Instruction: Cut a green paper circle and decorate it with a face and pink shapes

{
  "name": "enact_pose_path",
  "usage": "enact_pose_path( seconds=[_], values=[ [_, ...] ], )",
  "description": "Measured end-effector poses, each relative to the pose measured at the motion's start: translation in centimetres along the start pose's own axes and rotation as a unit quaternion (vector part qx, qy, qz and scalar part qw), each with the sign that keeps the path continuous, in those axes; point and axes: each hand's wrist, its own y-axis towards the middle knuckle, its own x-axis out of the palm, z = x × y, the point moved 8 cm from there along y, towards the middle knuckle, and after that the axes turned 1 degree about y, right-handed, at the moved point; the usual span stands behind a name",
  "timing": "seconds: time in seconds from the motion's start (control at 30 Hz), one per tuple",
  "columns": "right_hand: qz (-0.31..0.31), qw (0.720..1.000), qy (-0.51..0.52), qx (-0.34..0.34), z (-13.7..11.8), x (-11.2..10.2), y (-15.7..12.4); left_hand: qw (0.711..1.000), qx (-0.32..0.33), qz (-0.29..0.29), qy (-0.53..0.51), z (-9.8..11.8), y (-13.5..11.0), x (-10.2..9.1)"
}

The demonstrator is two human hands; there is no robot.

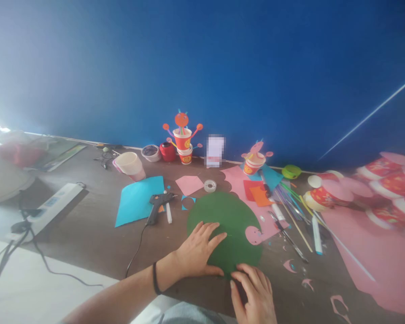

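Watching remotely, I see the green sheet (227, 211) beneath the spread left hand (196, 252), which grips nothing; at its near edge the right hand (254, 290) is half-curled; I can't tell whether it pinches. This seems steadying; the next move calls for even pressure.

Craft workspace, dark table (99, 198) along a blue wall (202, 67), green paper (236, 209), glue gun (154, 211), paper-cup figure (182, 142), paper scraps (288, 266)

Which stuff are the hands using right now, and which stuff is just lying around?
Being used:
green sheet, with the left hand spread on it and the right hand at its near edge

Seemingly just lying around:
glue gun
blue sheet
tape roll
power strip
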Motion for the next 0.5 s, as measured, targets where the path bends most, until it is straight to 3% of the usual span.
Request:
enact_pose_path(
  seconds=[0.5],
  values=[
    [0.050,0.998,-0.019,-0.044,0.52,0.37,-0.75,0.999,-0.033,-0.020,-0.015,-0.64,-0.93,-0.32]
  ],
)
